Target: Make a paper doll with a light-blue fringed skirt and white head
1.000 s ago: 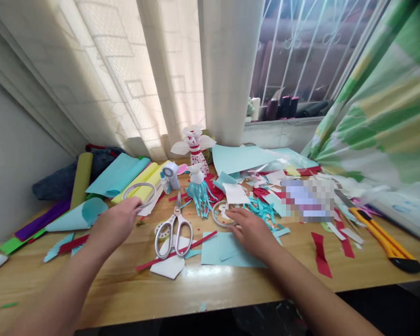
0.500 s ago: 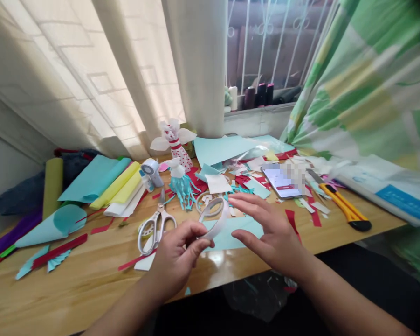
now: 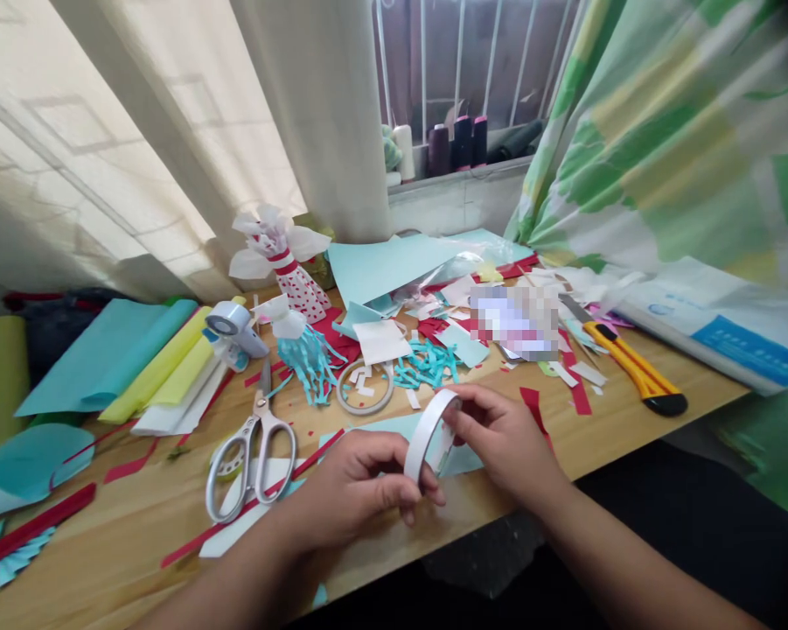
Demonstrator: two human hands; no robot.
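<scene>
A roll of white tape [image 3: 425, 435] is held up on edge above the front of the table. My left hand [image 3: 360, 481] grips its lower left side, with fingers through the ring and the thumb outside. At the roll's upper right, my right hand [image 3: 498, 429] has its fingers closed on the rim. Beneath the roll lies a light blue paper sheet [image 3: 394, 429], partly hidden by both hands. Left of my left hand, silver-handled scissors [image 3: 255, 464] rest over white paper and a red strip. A second tape roll [image 3: 366, 409] lies flat behind my hands.
Scraps and blue fringe strips [image 3: 426, 363] cover the table's middle. A blue-fringed paper piece [image 3: 305, 350] and a wrapped, dotted paper cone [image 3: 302, 289] stand behind. A yellow utility knife [image 3: 633, 367] lies right, beside a blurred screen [image 3: 515, 324]. Paper rolls [image 3: 105, 354] lie left.
My right hand has come in from the right and closed on the tape roll. The roll is turned more upright. The camera view has shifted, moving the table items leftward in the picture.
</scene>
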